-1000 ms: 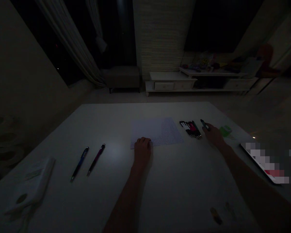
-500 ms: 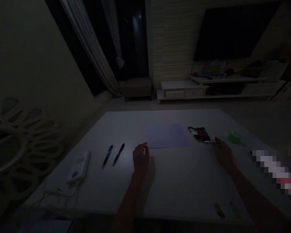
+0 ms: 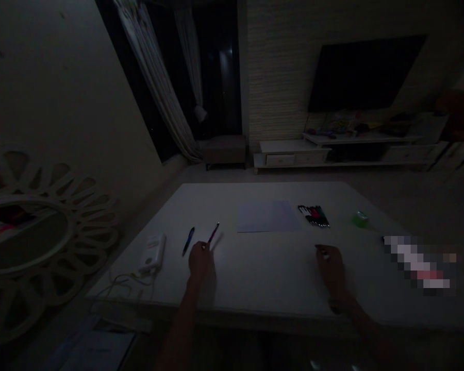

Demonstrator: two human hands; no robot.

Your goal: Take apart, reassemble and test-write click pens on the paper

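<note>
1. Both hands have pulled back toward the near table edge since the earlier frame. Left hand (image 3: 200, 260) has gone from the paper to the pens; right hand (image 3: 330, 268) has dropped back from the markers.
2. Left grip: fingers curled down, hand partly closed, right at the lower end of the maroon pen (image 3: 213, 233). Pen is slim, glossy and tilted across the table. Contact is visible or nearly so, but cannot tell if it is grasped.
3. Right grip: fingers bunched and partly closed at a small object (image 3: 324, 253), pale and dark. Too dim to identify it or tell if it is held.
4. Blue pen (image 3: 188, 241), also slim and glossy, lies just left of the maroon pen, not touching it.
5. Smooth white table (image 3: 263, 275) carries a thin pale paper sheet (image 3: 268, 216), a tight bundle of markers (image 3: 313, 215) right of it, and a small green roll of tape (image 3: 360, 219) further right.
6. White plastic power bank (image 3: 152, 252) sits near the left table edge, with a thin pale cord (image 3: 127, 282) trailing from it.
7. Pixelated patch (image 3: 417, 263) covers an object at right; cannot tell what it is.
</note>
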